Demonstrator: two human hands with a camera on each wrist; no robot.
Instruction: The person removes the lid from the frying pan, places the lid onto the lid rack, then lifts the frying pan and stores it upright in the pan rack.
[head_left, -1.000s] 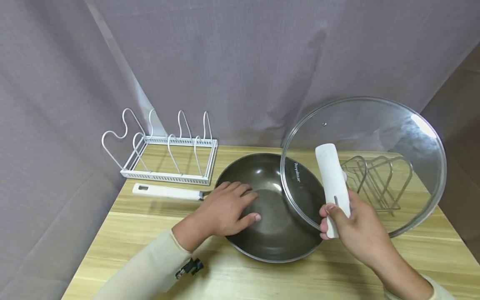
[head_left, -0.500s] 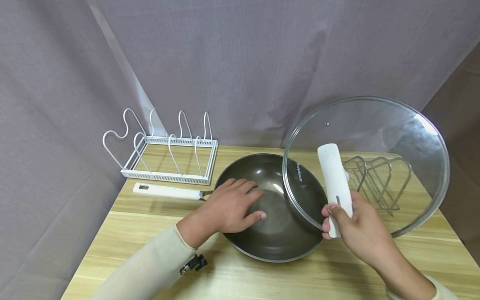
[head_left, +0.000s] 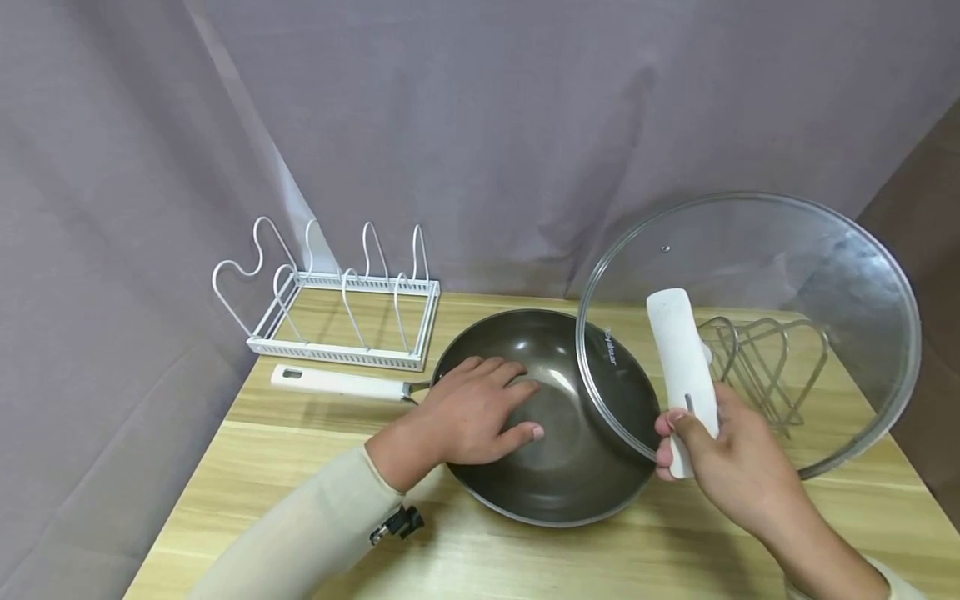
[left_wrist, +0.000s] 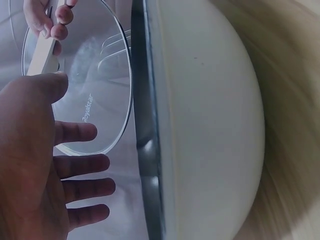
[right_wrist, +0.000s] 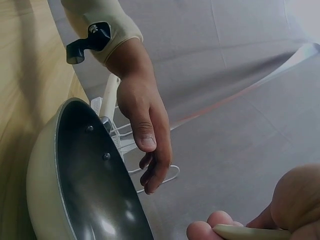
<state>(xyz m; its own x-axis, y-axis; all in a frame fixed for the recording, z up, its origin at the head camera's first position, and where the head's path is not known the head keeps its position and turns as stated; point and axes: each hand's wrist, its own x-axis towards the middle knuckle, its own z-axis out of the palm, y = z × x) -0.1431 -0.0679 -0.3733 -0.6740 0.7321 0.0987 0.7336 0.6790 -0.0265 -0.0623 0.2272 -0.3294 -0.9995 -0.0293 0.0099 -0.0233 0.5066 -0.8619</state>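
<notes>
Grey curtain behind, wood desk below. Glass lid at frame right, raised and tilted; probably stiff, heavyish, breakable, slick, so best held by its white grip, where the right hand clasps, thumb on top. Wok at lower center, likely rigid; best taken by its long handle. Left hand hovers over the wok, fingers spread, holding nothing.

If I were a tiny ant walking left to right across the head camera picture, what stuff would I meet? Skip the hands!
White rack → dark pan bowl → white lid handle → silver wire rack, seen through the glass lid.
</notes>
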